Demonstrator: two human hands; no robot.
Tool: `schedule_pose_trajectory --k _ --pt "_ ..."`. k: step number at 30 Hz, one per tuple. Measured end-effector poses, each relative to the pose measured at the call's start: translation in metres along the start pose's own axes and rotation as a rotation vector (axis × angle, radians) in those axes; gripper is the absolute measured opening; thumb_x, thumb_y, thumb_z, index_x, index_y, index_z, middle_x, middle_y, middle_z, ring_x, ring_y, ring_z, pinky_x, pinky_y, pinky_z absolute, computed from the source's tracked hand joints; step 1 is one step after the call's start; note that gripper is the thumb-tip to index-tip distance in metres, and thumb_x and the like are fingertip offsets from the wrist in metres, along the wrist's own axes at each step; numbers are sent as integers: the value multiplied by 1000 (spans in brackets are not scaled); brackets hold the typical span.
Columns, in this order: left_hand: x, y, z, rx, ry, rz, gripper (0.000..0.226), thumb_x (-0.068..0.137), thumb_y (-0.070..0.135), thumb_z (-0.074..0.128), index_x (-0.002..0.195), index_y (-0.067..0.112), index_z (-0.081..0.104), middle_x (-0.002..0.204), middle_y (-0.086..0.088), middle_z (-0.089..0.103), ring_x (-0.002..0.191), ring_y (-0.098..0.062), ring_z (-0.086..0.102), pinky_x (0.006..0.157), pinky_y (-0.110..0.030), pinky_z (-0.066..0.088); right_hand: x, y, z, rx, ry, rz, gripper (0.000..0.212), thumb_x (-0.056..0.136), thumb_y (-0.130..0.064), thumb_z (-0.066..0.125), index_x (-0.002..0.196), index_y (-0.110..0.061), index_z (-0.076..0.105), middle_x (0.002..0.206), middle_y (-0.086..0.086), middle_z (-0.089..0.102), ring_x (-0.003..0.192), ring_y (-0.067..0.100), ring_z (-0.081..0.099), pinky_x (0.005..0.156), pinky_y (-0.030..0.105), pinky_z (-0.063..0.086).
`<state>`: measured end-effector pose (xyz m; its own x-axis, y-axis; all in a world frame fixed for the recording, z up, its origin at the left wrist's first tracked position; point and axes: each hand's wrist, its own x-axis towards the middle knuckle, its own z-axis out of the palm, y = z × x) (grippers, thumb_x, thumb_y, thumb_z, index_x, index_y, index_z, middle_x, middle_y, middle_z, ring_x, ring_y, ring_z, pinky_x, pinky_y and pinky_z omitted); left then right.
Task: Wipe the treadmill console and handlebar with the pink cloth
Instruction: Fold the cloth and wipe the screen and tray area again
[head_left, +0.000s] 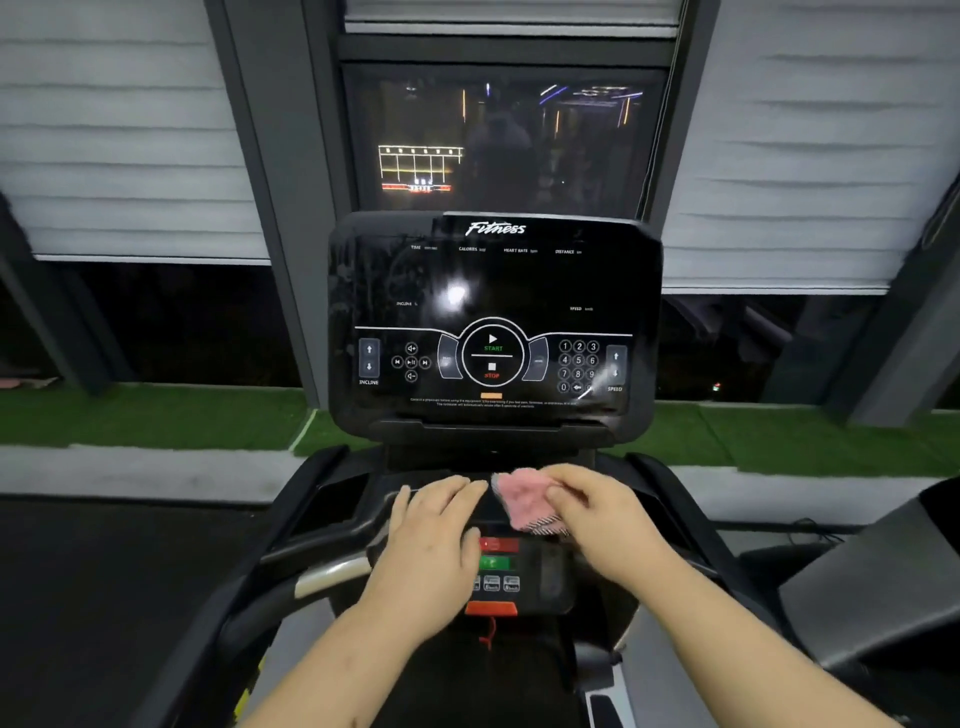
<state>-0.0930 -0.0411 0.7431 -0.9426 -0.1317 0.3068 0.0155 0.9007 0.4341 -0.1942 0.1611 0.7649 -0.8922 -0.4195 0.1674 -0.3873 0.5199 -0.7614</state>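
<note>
**Cloth at lower panel, right hand on it**

- Right hand (602, 519): fingers curled, gripping the pink cloth (522, 499) from its right side. The cloth is bunched, with a striped edge showing at its lower end.
- Cloth position: over the lower panel (550, 582), just below the ledge of the upright console (493, 291) and just above the red button (498, 544). Motion blur here, so it can't be told whether the cloth is pressed onto the surface or just off it.
- Left hand (431, 535): palm down, fingers straight and close together, holding nothing. It rests flat on the left part of the lower panel, fingertips just beside the cloth's left edge.
- Console: dark screen with a light glare spot left of centre. START/STOP ring in the middle, incline keys left, number pad and speed keys right. Neither hand touches it.
- Handlebar (332, 577): left side visible with a silver grip section, left of and below the left hand, apart from it. The right side is mostly hidden behind the right forearm.
- Below the red button: a green button (493, 563), a row of small keys, then an orange clip (491, 609) with a red cord (487, 636) hanging from it.
- Background: dark window (498, 140) with reflected lights, grey blinds (119, 130) either side, a green turf strip (145, 415) behind the machine.
</note>
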Motion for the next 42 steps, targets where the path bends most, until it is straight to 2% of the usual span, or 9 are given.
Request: schedule_pose_trajectory --k 6,11,14,19,23,28,34,38,42 --pt "27 46 -29 -97 103 178 67 95 26 62 156 36 37 148 20 44 141 5 29 130 -44 3 1 -50 -34 292 -12 -32 20 105 -27 57 113 -42 67 99 -15 76 92 12 71 85 37 57" --pt "47 67 -52 -161 274 207 35 87 16 64 119 29 68 113 23 51 111 -2 47 108 -41 40 -1 -63 -48 416 -56 -36 15 98 -47 64 110 -39 59 95 2 74 82 18 62 89 58 52" --pt "52 77 -71 -182 270 145 11 94 20 65 97 30 69 102 19 58 99 -4 54 91 -25 42 -7 -67 -59 513 -164 -59 46 84 -60 70 116 -29 60 110 3 71 94 19 67 96 56 53" --pt "53 91 -99 -242 184 -28 16 96 28 62 81 33 65 80 14 67 79 0 59 62 -15 40 -10 -70 -70 312 -153 -182 13 91 -25 75 102 -28 71 107 -10 74 100 10 71 96 34 53" --pt "55 98 -108 -254 121 -45 12 95 33 62 84 33 67 82 11 71 78 -5 63 73 -24 51 -8 -83 -75 223 -111 -215 15 97 -15 65 97 -26 76 97 -9 76 96 8 71 93 30 53" --pt "61 104 -124 -315 113 -22 17 94 22 59 80 30 66 79 9 68 79 -8 63 73 -27 50 3 -89 -82 272 -27 -151 21 102 -23 57 93 -30 75 89 -2 76 92 27 72 92 51 58" --pt "63 107 -137 -480 81 -44 18 101 22 58 90 28 72 84 -1 74 70 -10 61 72 -32 51 5 -108 -96 230 -6 -191 12 99 -32 65 92 -33 75 86 -6 74 77 9 65 79 38 51" --pt "60 106 -140 -439 101 -38 18 104 28 56 95 33 71 85 9 73 74 -9 62 66 -22 45 6 -116 -103 167 -18 -185 12 99 -37 62 96 -39 74 86 -9 74 70 33 72 63 50 57" --pt "57 96 -139 -463 51 -75 9 103 35 61 100 36 69 89 -6 73 73 -18 64 70 -43 52 10 -122 -112 176 62 -206 17 102 -32 60 95 -34 75 91 -17 73 89 6 67 80 30 49"
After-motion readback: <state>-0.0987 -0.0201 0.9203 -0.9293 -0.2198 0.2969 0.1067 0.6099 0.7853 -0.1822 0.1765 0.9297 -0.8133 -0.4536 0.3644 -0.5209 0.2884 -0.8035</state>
